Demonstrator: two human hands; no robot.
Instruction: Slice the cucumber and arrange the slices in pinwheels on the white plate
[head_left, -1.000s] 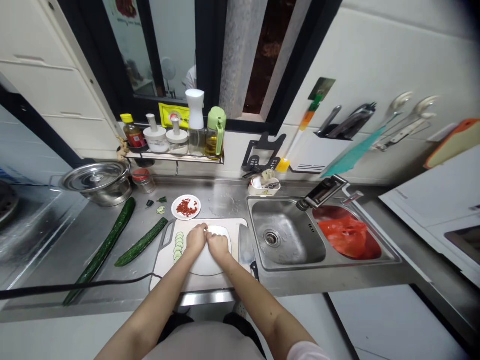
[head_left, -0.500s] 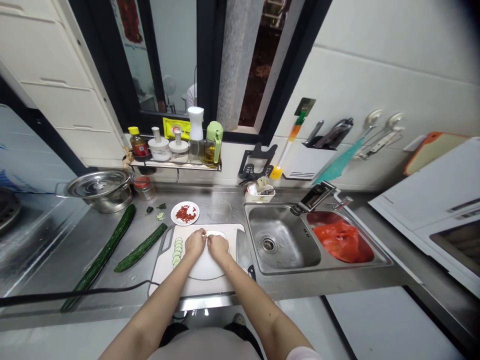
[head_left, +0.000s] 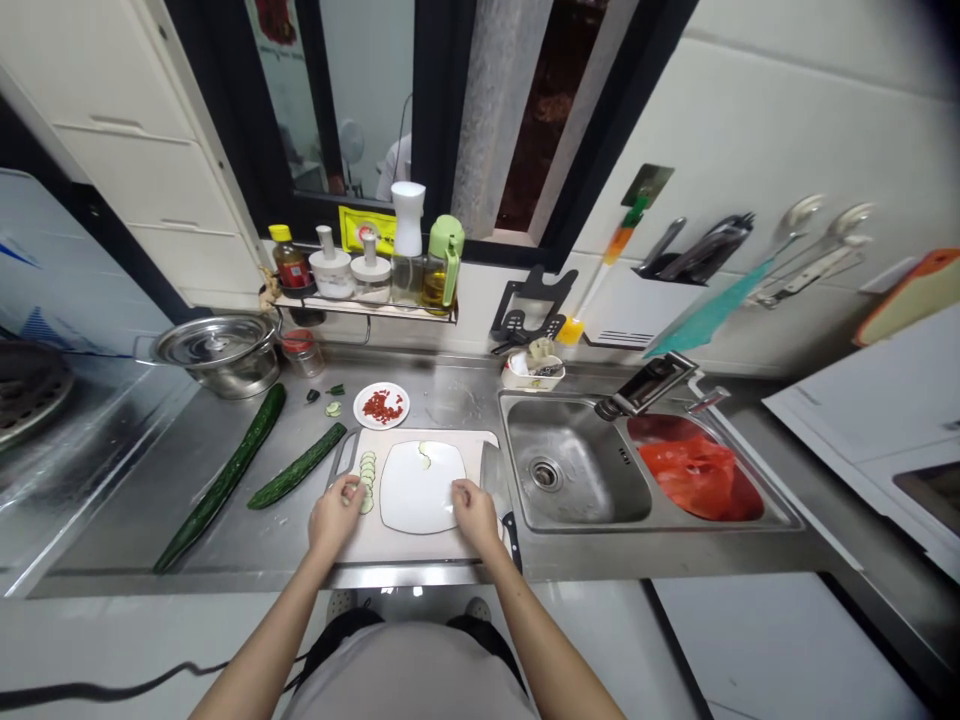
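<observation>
A white squarish plate (head_left: 421,500) with a thin dark rim lies on the pale cutting board (head_left: 427,549). Two or so thin cucumber slices (head_left: 424,458) rest near its far edge. Left of the plate, more cucumber slices (head_left: 367,468) overlap in a row on the board. My left hand (head_left: 335,517) is at this row's near end, its fingers bent and slightly apart by the slices. By the plate's right edge my right hand (head_left: 476,514) is closed, fingers curled in, with nothing visible in it. A knife (head_left: 512,540) lies along the board's right side, partly behind my right hand.
Two whole-looking cucumbers (head_left: 225,485) lie on the steel counter at left. Behind the board stands a small plate (head_left: 382,424) of red bits. A double sink (head_left: 504,455) with a red bag (head_left: 690,478) is at right. A lidded steel pot (head_left: 255,370) stands back left.
My hands were together over the plate's far edge. They have moved apart and nearer my body, the left to the slice row, the right to the plate's right edge. Slices now show on the plate.
</observation>
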